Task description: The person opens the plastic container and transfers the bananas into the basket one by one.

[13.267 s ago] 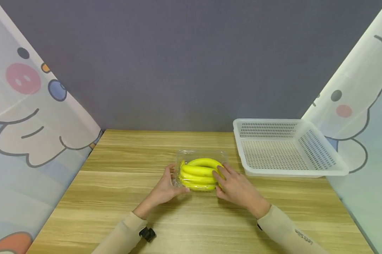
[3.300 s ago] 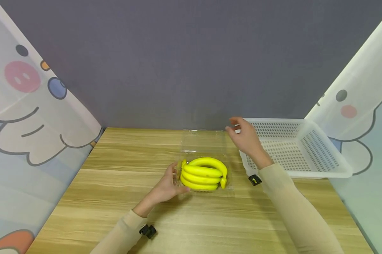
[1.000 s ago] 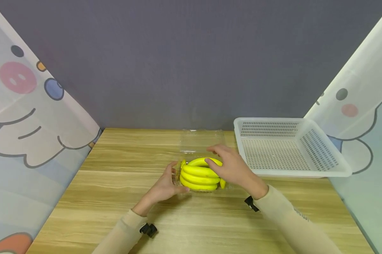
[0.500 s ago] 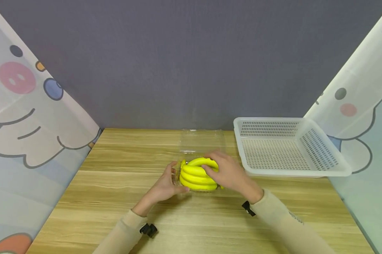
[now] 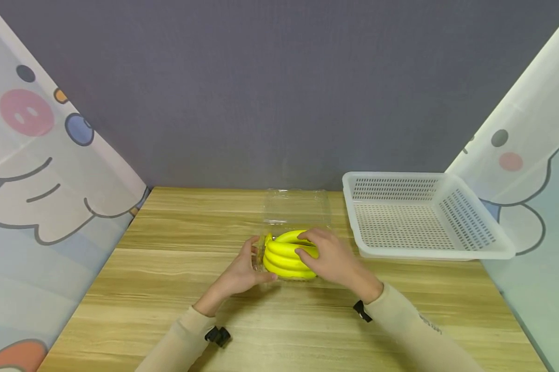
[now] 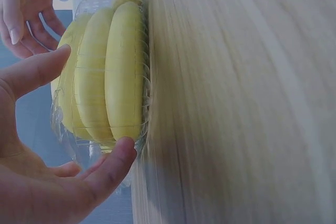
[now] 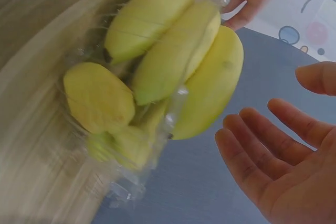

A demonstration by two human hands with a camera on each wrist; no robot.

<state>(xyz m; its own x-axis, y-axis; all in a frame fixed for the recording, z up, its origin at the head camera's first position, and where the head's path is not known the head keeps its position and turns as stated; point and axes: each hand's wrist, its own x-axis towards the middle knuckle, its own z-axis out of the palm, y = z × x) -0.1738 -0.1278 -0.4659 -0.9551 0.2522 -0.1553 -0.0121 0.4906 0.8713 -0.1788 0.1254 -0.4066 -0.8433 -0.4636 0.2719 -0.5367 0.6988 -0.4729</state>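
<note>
Several yellow bananas (image 5: 289,258) lie inside a clear plastic clamshell box (image 6: 145,85) on the wooden table. Its transparent lid (image 5: 296,205) is folded back behind it. My left hand (image 5: 239,276) holds the box at its left end, thumb at the front corner and fingers around the far side. Over the right end of the bananas hovers my right hand (image 5: 337,261), thumb and fingers spread. In the right wrist view a gap shows between these fingers (image 7: 281,140) and the fruit. The right hand hides the banana ends in the head view.
A white perforated plastic basket (image 5: 402,227) stands at the back right of the table (image 5: 191,222), with nothing in it. A dark grey wall panel (image 5: 279,93) rises behind the table's back edge. Cartoon-printed curtains (image 5: 65,191) hang at both sides.
The lid, over the bananas in the oldest frame, now lies folded back. My right hand has come from beside the basket to above the bananas, lowering slightly. My left hand stays put.
</note>
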